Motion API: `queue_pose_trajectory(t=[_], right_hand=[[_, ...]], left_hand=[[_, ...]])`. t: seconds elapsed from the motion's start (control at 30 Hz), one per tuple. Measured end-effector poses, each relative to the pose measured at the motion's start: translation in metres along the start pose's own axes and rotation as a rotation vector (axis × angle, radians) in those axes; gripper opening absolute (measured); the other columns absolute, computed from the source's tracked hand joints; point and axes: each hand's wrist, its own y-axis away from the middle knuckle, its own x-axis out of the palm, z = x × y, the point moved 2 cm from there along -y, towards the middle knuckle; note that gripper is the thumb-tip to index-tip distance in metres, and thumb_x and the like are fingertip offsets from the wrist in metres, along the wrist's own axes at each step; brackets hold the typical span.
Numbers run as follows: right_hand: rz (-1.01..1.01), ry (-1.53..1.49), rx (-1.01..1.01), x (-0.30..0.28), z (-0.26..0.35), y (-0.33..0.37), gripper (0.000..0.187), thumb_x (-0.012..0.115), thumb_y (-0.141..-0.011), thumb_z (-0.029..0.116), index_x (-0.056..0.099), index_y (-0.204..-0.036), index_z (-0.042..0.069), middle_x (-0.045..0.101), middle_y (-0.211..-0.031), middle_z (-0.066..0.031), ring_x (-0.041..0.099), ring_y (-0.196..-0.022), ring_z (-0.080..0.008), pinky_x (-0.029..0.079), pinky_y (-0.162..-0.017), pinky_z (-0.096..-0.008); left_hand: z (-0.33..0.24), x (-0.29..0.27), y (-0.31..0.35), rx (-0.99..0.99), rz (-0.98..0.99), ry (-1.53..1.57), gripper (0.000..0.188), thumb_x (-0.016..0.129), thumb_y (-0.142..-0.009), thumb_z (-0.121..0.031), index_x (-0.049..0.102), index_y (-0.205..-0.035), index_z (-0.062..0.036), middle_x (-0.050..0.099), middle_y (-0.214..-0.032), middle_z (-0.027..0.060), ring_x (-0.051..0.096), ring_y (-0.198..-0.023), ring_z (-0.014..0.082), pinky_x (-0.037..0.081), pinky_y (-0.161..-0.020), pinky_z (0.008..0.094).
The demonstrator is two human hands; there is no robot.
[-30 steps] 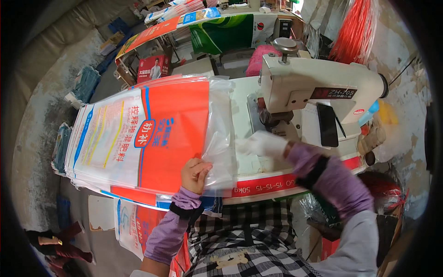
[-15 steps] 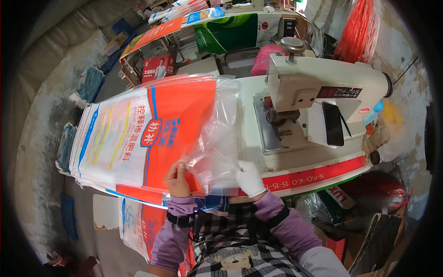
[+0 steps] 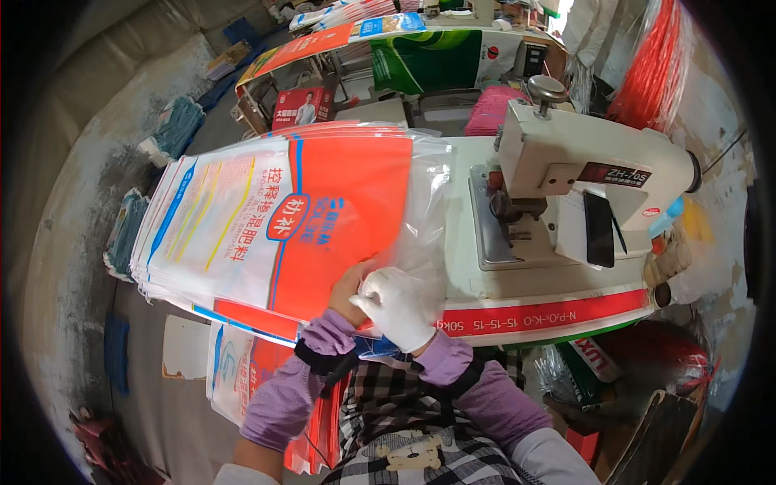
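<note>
The red-and-white woven plastic bags (image 3: pixel 356 186) lie flat in a thick stack on the left of the pale, curved-edged worktable (image 3: pixel 477 279), with the clear plastic film (image 3: pixel 426 202) showing beyond the top bag's red end on the right; lying that way, the film faces the cream metal sewing machine (image 3: pixel 594 137) and sits well within reach. The bare left hand (image 3: pixel 349 295) rests at the near edge of the top bag, by the seam between red and clear, probably to steady that layer; its fingertips are partly hidden behind the other hand, so whether they pinch anything cannot be told. The right hand in a white knit glove (image 3: pixel 394 307) comes in just beside it, over the near corner of the film, its fingers curled narrow and close together; whether film is caught between them cannot be told. Meeting at that corner seems to let both hands work on one edge. The black flat phone (image 3: pixel 599 230) and the thin dark pen (image 3: pixel 618 225) lie by the machine on the right, well apart from the bags, perhaps to leave the hands free.
</note>
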Motion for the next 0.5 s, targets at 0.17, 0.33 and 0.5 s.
queue_pose_trajectory(t=[0.17, 0.33, 0.5], right_hand=[[0.125, -0.148, 0.181, -0.006, -0.041, 0.025, 0.012, 0.061, -0.084, 0.015, 0.067, -0.092, 0.008, 0.06, -0.077, -0.0081, 0.06, -0.082, -0.0266, 0.047, -0.07, -0.0357], [0.287, -0.171, 0.107, -0.013, -0.024, 0.029, 0.021, 0.057, -0.086, 0.011, 0.068, -0.104, 0.01, 0.059, -0.09, -0.0106, 0.06, -0.085, -0.0264, 0.047, -0.072, -0.0345], [0.219, -0.125, -0.019, -0.005, -0.019, 0.035, 0.024, 0.056, -0.085, 0.008, 0.067, -0.106, 0.008, 0.06, -0.095, -0.008, 0.059, -0.09, -0.0256, 0.047, -0.079, -0.0338]], left_hand=[[-0.059, -0.021, -0.016, -0.209, 0.515, -0.782, 0.026, 0.066, -0.084, -0.028, 0.065, -0.093, -0.0034, 0.064, -0.076, 0.016, 0.065, -0.066, 0.0281, 0.05, -0.058, 0.0356], [-0.039, -0.037, -0.009, -0.406, 0.437, -0.06, 0.032, 0.055, -0.096, -0.025, 0.065, -0.081, 0.0019, 0.059, -0.057, 0.0056, 0.064, -0.052, 0.0132, 0.048, -0.045, 0.0269], [-0.024, -0.039, -0.015, -0.628, 0.461, 0.356, 0.034, 0.057, -0.095, -0.026, 0.065, -0.082, 0.0045, 0.059, -0.059, 0.0025, 0.061, -0.051, 0.0117, 0.047, -0.045, 0.0244]])
